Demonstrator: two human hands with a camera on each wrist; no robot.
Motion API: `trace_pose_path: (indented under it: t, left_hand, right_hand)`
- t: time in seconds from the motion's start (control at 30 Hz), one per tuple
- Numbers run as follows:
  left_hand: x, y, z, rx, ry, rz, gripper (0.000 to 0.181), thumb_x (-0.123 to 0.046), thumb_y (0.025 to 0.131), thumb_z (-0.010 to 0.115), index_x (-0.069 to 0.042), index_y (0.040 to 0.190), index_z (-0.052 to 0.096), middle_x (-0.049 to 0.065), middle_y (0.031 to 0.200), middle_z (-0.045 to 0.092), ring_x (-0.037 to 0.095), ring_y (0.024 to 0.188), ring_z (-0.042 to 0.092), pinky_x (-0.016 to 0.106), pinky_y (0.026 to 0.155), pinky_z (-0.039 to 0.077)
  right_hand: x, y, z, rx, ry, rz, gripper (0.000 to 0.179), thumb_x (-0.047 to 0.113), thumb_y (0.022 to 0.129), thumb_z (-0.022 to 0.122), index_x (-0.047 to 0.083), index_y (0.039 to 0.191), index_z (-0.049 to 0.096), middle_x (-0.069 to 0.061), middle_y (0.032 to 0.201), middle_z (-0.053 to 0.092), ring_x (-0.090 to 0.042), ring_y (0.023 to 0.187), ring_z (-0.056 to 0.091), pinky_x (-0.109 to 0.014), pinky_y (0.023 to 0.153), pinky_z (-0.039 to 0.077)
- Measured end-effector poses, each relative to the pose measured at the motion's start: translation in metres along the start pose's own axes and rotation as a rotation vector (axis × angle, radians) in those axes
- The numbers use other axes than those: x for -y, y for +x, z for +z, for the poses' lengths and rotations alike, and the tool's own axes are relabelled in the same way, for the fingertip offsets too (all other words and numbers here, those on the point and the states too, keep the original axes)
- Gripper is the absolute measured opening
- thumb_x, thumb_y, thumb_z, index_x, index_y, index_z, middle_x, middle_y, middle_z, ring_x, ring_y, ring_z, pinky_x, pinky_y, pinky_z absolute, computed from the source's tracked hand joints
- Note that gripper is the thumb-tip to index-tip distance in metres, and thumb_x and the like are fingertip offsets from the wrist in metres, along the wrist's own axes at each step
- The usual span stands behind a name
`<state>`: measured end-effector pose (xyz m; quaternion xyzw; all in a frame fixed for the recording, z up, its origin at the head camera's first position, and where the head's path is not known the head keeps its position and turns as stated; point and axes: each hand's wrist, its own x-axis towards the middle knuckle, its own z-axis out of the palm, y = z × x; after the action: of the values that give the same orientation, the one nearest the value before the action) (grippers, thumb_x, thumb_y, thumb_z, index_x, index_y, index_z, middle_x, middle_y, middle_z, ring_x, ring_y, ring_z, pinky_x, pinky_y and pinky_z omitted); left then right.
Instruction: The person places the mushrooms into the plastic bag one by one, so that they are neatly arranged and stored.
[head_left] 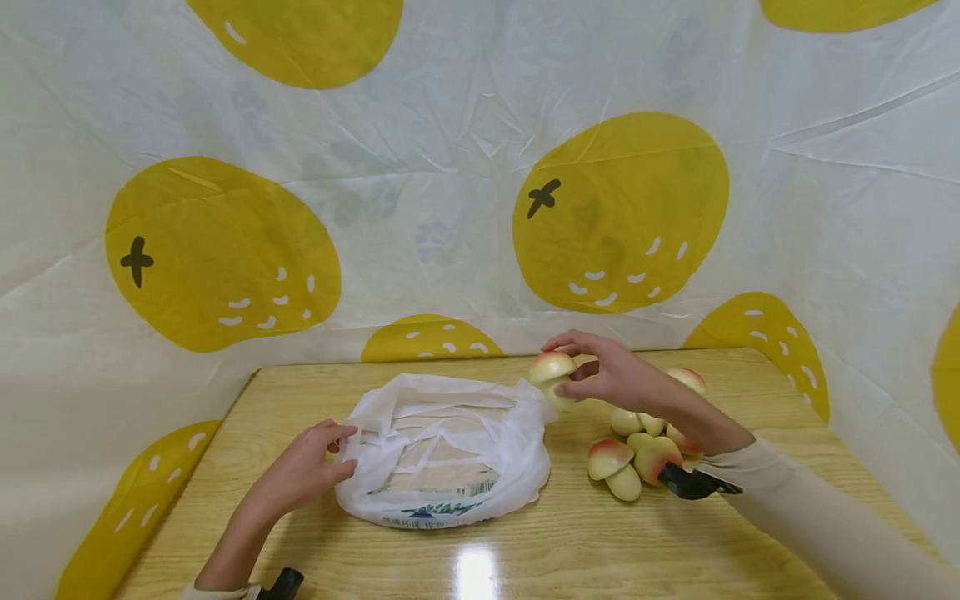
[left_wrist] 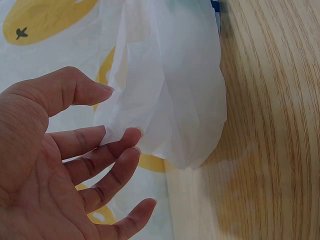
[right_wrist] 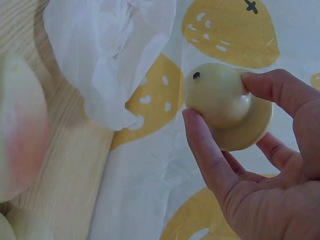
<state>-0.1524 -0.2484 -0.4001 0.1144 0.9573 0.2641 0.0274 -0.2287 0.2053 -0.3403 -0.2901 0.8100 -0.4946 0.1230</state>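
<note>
Mushroom with a reddish cap was pinched by its stem in the right hand, just beside the white bag; the left hand, fingers spread, touched the bag's opposite side, perhaps to steady it.

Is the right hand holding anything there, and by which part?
Yes: the right hand holds a mushroom-shaped piece, pinched on both sides of its stem.

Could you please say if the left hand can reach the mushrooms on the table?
Probably not directly: the bag lies between the left hand and the mushrooms, and the right arm covers some.
</note>
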Motion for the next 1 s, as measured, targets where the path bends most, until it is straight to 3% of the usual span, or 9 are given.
trace_pose_path:
  t: [0.4, 0.63, 1.0]
  left_hand:
    - [-0.001, 0.0, -0.001, 0.001, 0.017, -0.005, 0.046, -0.01, 0.087, 0.074, 0.005, 0.129, 0.066, 0.002, 0.097, 0.062, 0.023, 0.094, 0.057, 0.032, 0.073, 0.049]
    - [0.001, 0.001, -0.001, 0.007, 0.01, -0.005, 0.046, -0.01, 0.086, 0.074, 0.005, 0.129, 0.065, 0.003, 0.099, 0.063, 0.022, 0.095, 0.058, 0.034, 0.075, 0.05]
    - [0.0, 0.001, -0.001, 0.004, 0.017, -0.001, 0.046, -0.009, 0.086, 0.072, 0.005, 0.129, 0.065, 0.004, 0.101, 0.064, 0.022, 0.096, 0.059, 0.035, 0.076, 0.051]
  right_hand:
    - [0.009, 0.014, 0.013, 0.044, 0.099, 0.014, 0.051, 0.012, 0.09, 0.076, 0.014, 0.137, 0.056, -0.02, 0.137, 0.053, -0.032, 0.103, 0.069, -0.042, 0.081, 0.059]
    - [0.014, 0.025, 0.026, 0.081, 0.167, 0.006, 0.051, 0.007, 0.091, 0.075, 0.008, 0.138, 0.055, -0.023, 0.136, 0.052, -0.032, 0.102, 0.07, -0.055, 0.083, 0.058]
    - [0.015, 0.045, 0.044, 0.116, 0.137, 0.006, 0.048, 0.009, 0.091, 0.075, 0.009, 0.135, 0.056, -0.022, 0.136, 0.05, -0.033, 0.102, 0.07, -0.049, 0.08, 0.059]
